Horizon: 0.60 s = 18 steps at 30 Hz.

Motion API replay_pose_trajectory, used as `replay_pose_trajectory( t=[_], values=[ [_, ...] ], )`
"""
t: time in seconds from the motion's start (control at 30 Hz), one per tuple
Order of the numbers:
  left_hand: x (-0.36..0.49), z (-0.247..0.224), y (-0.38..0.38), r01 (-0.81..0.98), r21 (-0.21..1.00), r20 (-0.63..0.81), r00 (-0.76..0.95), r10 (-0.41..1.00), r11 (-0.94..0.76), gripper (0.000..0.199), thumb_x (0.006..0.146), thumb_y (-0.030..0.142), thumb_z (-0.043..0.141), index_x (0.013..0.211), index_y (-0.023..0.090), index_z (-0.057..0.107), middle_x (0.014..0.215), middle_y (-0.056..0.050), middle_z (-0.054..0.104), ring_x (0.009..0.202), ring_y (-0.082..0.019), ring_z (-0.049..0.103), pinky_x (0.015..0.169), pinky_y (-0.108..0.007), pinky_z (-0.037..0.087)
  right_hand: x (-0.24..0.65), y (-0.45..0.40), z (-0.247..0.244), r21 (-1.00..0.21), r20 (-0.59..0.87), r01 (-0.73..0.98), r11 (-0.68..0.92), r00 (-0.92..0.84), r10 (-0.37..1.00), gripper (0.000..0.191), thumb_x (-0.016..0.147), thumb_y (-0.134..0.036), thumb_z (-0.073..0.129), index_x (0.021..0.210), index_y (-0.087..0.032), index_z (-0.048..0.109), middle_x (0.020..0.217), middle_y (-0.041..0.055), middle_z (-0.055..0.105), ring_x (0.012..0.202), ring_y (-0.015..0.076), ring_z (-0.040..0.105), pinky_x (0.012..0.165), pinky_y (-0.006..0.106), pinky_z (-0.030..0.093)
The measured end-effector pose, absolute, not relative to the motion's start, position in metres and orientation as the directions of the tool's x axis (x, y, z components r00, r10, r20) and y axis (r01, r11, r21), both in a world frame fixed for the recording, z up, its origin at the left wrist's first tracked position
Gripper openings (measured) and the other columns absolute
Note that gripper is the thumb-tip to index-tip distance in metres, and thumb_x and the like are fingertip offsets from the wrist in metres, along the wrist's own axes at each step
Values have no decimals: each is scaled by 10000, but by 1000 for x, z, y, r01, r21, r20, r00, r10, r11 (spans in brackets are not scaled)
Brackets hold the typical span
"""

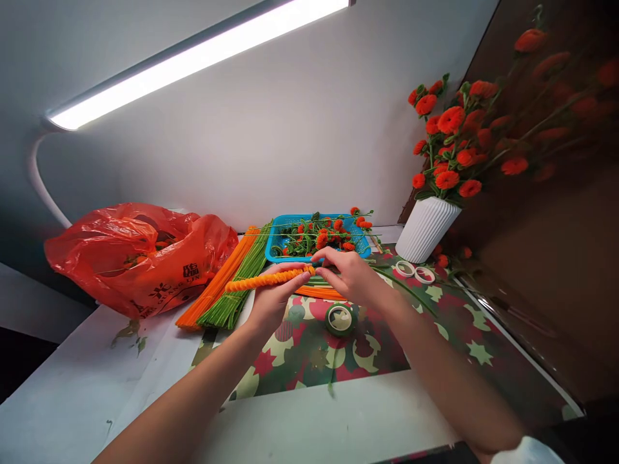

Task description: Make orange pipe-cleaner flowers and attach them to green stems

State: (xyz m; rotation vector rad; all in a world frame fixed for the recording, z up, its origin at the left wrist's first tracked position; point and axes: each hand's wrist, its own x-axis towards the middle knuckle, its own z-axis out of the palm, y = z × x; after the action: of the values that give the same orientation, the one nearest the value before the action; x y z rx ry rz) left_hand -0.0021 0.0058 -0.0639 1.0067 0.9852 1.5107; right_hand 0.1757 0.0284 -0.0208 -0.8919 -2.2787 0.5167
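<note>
A length of coiled orange pipe cleaner (264, 281) lies across the fingers of my left hand (275, 298), its free end pointing left. My left thumb and fingers are closed round it near its right end. There, the fingertips of my right hand (344, 270) pinch the same end, with the index finger arched above. Under my hands, straight orange pipe cleaners (322, 293) and some green ones lie on the patterned mat. A roll of green tape (340, 318) sits just below them.
A blue basket (269, 241) of orange flowers stands behind my hands. Bundled orange (217, 278) and green pipe cleaners (236, 299) lie left, beside a red plastic bag (145, 258). At right are a white vase (428, 229) with flowers and white tape rolls (405, 269). A lamp (203, 61) hangs above.
</note>
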Motion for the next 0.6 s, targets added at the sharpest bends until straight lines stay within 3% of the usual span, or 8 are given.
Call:
replay_pose_trajectory(
  t=[0.1,0.27,0.47,0.6],
  values=[
    [-4,-61,6,-310,942,98,-121,988,-131,303,564,292,880,804,173,738,816,-24,726,789,-163,666,776,-282,499,177,27,-17,-610,358,452,650,-575,735,149,935,-241,508,1068,-189,551,838,18,669,639,122,561,576,221,391],
    [-7,-59,8,-317,938,102,-130,986,-139,327,579,323,873,846,194,736,850,-6,720,792,-147,665,794,-273,497,179,29,-17,-592,431,434,679,-542,722,131,861,-244,631,976,-184,618,925,37,690,817,160,621,671,239,440],
    [-6,-61,8,-280,955,71,-84,994,-92,333,563,336,880,816,174,735,800,-23,717,774,-157,655,748,-264,498,172,29,-22,-599,494,384,703,-513,701,92,870,-183,617,940,-182,676,882,23,724,774,146,650,680,239,455],
    [-8,-60,8,-247,967,54,-42,998,-63,312,604,338,859,836,168,738,788,-31,715,722,-160,649,692,-272,516,172,29,-22,-539,533,379,752,-537,654,92,870,-151,610,922,-171,682,867,37,729,782,156,655,695,248,464]
  ],
)
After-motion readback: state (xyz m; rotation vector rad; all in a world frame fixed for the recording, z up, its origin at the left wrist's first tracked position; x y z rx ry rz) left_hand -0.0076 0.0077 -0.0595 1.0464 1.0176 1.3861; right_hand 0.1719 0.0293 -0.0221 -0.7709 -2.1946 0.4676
